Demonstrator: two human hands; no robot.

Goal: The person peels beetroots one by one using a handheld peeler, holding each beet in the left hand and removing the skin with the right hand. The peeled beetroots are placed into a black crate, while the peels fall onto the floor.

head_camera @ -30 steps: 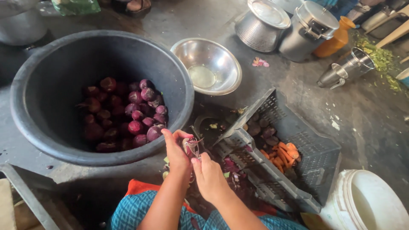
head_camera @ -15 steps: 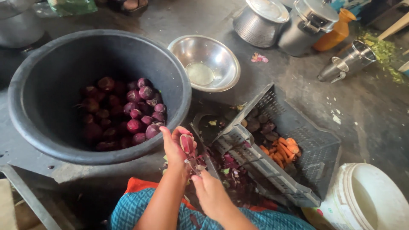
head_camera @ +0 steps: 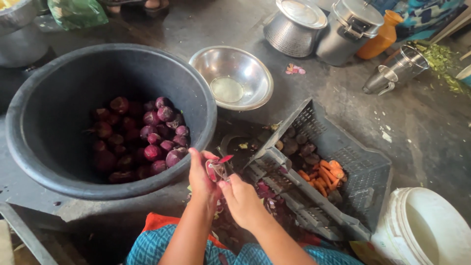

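My left hand (head_camera: 200, 180) is closed around a small dark red round vegetable, mostly hidden by the fingers. My right hand (head_camera: 244, 202) sits just right of it and grips a small metal blade tool (head_camera: 217, 170) pressed to the vegetable. A thin red strip of peel (head_camera: 226, 158) sticks out above the tool. Both hands hover by the near rim of a big black tub (head_camera: 17, 147), which holds several dark red round vegetables (head_camera: 147, 137).
A tilted dark plastic crate (head_camera: 365, 169) to the right holds orange carrot pieces (head_camera: 326, 175) and dark roots. Red peelings lie below my hands. A steel bowl (head_camera: 257, 73), lidded steel pots (head_camera: 297, 24), an orange vessel (head_camera: 380, 39), a tipped steel jug (head_camera: 395, 73) and a white bucket (head_camera: 427, 230) stand around.
My hands have drawn closer together and turned the vegetable, so less of its red surface shows. A strip of peel now sticks out above the tool.
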